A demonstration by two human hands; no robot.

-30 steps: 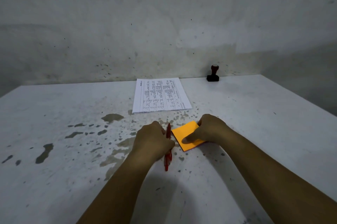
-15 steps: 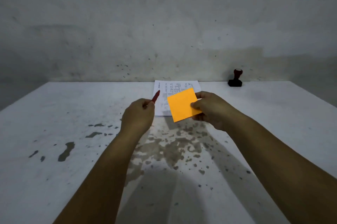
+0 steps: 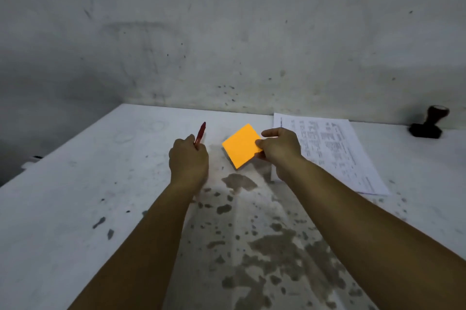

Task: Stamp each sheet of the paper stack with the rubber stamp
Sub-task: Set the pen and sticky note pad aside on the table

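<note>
the worn white counter [image 3: 75, 209] fills the near scene. the paper stack [image 3: 335, 148] lies far right on it, the stamp [image 3: 428, 125] well right of it by the wall. the right hand [image 3: 280, 151] pinches an orange note [image 3: 242, 146]; the left hand [image 3: 187, 158] grips a red pen [image 3: 200, 133].

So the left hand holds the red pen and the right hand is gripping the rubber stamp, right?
Not quite. In the head view the right hand pinches the orange note pad; the rubber stamp stands untouched by the wall. The left hand does hold the red pen.
</note>
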